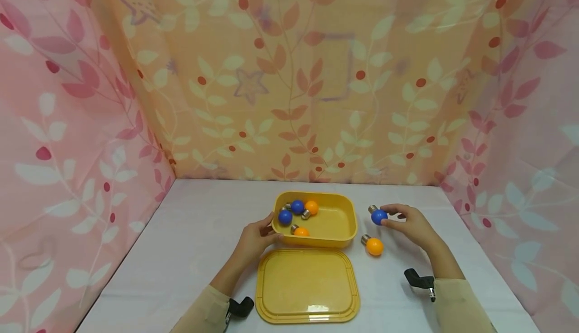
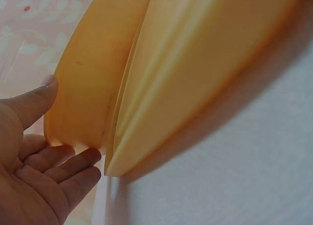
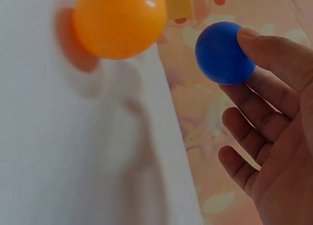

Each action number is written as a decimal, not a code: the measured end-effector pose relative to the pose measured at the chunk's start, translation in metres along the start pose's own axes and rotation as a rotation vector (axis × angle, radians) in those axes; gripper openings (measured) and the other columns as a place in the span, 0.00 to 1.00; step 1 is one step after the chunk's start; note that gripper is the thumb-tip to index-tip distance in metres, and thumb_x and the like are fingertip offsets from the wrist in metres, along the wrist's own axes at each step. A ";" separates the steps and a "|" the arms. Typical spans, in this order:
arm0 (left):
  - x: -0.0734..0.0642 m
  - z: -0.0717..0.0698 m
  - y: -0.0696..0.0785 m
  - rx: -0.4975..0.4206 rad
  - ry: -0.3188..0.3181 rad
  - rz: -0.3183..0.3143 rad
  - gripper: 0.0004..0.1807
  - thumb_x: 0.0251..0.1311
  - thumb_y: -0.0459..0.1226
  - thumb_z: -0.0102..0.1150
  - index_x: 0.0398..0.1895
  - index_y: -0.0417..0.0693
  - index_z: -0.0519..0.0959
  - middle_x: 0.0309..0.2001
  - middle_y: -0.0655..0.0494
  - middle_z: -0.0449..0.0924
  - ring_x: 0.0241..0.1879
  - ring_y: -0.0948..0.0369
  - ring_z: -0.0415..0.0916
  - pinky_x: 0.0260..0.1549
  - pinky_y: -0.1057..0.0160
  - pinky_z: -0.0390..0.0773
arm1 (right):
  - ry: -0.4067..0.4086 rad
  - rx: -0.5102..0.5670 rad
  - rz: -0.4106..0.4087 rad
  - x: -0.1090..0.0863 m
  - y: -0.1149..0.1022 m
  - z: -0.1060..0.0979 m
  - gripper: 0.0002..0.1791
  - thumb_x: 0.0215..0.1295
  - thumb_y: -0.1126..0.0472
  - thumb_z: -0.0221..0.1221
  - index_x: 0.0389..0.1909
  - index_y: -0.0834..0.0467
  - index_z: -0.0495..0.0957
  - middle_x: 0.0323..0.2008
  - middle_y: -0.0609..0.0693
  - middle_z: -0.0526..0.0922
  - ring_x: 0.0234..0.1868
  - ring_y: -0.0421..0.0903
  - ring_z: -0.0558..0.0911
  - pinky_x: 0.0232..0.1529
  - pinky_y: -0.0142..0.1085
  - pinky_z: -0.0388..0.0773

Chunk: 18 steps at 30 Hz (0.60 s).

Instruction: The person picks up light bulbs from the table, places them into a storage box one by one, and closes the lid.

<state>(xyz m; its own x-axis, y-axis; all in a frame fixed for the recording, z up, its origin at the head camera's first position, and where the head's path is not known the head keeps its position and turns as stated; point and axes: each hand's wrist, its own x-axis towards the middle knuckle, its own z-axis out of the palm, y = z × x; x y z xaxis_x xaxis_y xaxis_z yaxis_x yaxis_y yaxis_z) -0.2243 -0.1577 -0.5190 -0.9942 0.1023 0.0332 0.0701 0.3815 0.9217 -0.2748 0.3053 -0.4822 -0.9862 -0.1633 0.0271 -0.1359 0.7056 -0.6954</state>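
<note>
My right hand (image 1: pixel 413 226) pinches a blue light bulb (image 1: pixel 379 217) between thumb and fingers, its metal screw base pointing up and away; in the right wrist view the blue globe (image 3: pixel 220 54) sits at the fingertips. Nearer lies an orange light bulb (image 1: pixel 374 246) on the table, just right of the yellow box (image 1: pixel 334 222). That box holds two blue bulbs and two orange bulbs, grouped in its left half. At its left end my left hand (image 1: pixel 253 240) grips the wall, thumb and fingers against the plastic (image 2: pixel 88 73).
A flat yellow lid (image 1: pixel 307 285) lies in front of the box, close to its near wall. White cloth (image 1: pixel 181 252) covers the table. Floral curtains (image 1: pixel 289 72) stand behind and on both sides. Black camera mounts (image 1: pixel 419 279) sit at both wrists.
</note>
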 end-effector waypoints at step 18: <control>0.002 0.000 -0.002 -0.015 -0.012 0.015 0.43 0.60 0.43 0.74 0.77 0.50 0.64 0.72 0.49 0.72 0.61 0.53 0.81 0.52 0.63 0.84 | -0.088 -0.068 -0.114 0.026 -0.049 -0.042 0.33 0.61 0.37 0.69 0.63 0.49 0.79 0.61 0.60 0.77 0.62 0.63 0.70 0.55 0.61 0.79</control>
<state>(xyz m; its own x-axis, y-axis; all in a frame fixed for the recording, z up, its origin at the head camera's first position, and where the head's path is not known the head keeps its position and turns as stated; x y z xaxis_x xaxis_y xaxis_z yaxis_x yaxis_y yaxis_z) -0.2261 -0.1588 -0.5209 -0.9920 0.1188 0.0427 0.0837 0.3661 0.9268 -0.2976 0.2958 -0.4174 -0.9525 -0.3023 0.0379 -0.2553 0.7240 -0.6409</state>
